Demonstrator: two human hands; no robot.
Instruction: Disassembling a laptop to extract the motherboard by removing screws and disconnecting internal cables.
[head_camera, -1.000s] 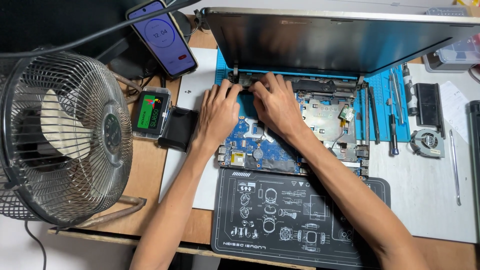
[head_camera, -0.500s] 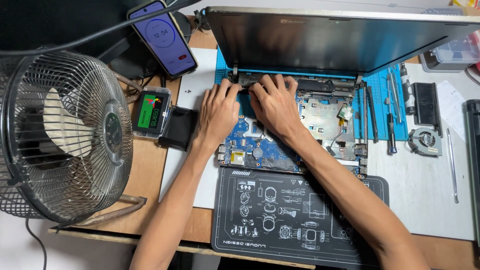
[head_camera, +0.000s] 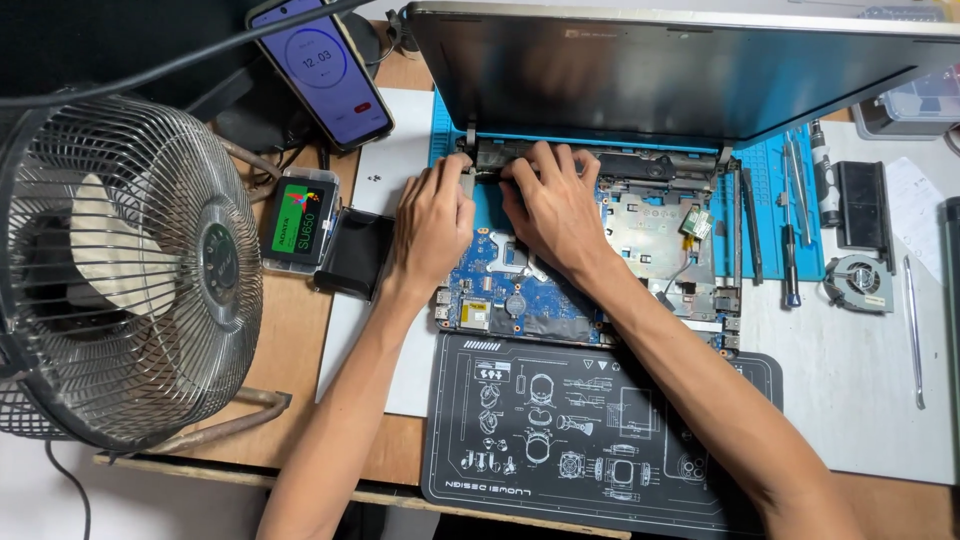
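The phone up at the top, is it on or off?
On. The phone leans near the desk's top edge with its screen lit purple, showing a round timer dial and a small red button. A dark cable crosses its upper corner.

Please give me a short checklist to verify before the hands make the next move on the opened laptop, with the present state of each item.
1. Both hands are on the work: ok. Left hand and right hand rest at the hinge area of the laptop.
2. Screen lid stays raised, away from the fingers: ok.
3. Blue circuit board is exposed and free of loose tools: ok.
4. Hand tools lie on the blue mat at the right, apart from the hands: ok.
5. Removed cooling fan lies aside on the white surface: ok.
6. What the fingers grip at the hinge: cannot tell.
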